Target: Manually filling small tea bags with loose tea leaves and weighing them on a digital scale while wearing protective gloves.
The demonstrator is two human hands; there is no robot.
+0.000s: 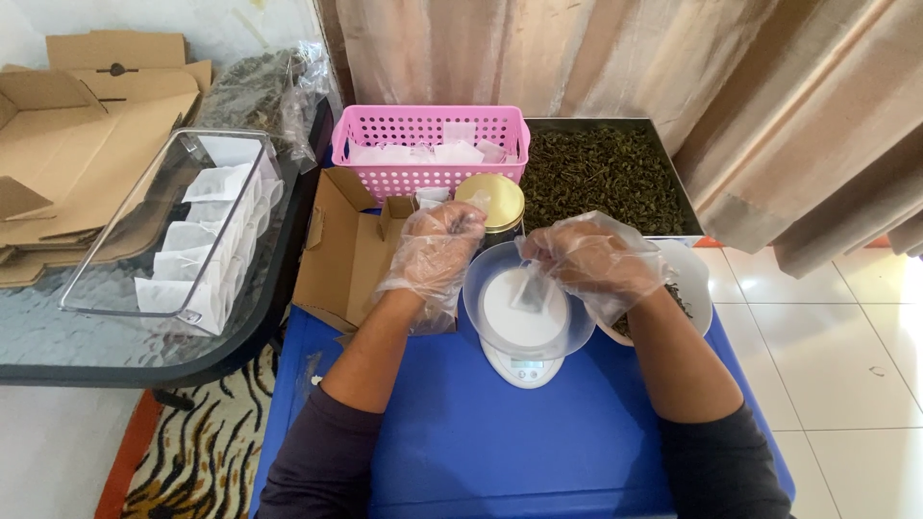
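Right hand (594,261) pinching a small white sachet (530,286) over the scale (524,332), left hand (435,252) hovering half-curled and empty beside the scale.

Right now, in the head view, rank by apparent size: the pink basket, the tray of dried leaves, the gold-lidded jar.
1. tray of dried leaves and pink basket: look alike, not ranked.
2. gold-lidded jar: clearly smallest.
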